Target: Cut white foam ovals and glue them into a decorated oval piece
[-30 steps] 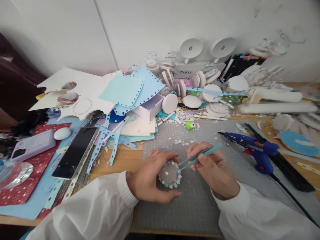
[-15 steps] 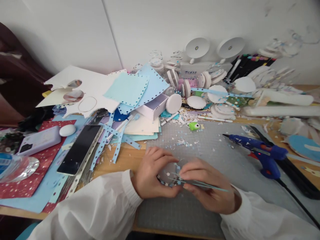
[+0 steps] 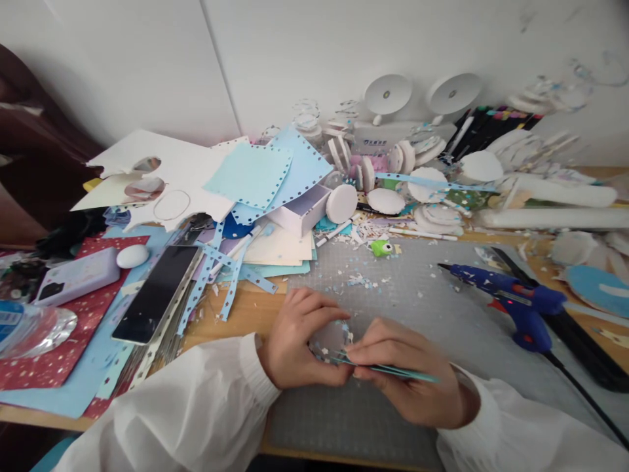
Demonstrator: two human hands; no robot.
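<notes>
My left hand [image 3: 295,341] curls round a small white disc [image 3: 330,339] whose rim carries tiny blue and white paper bits. It holds the disc just above the grey cutting mat [image 3: 422,314]. My right hand [image 3: 407,373] pinches a pair of teal tweezers [image 3: 393,371] that lie almost flat, tips pointing left against the lower edge of the disc. Both hands meet at the disc near the front middle of the mat. Both arms wear white sleeves.
A blue glue gun [image 3: 511,298] lies on the mat to the right, its black cord running to the front right. A dark phone [image 3: 157,295], a lilac case [image 3: 73,278], perforated blue strips and card sheets crowd the left. Foam discs and rolls pile up at the back.
My right hand swung the tweezers from pointing up-right to lying flat, tips now at the disc's lower edge. The left hand kept hold of the disc. The view shifted a little left.
</notes>
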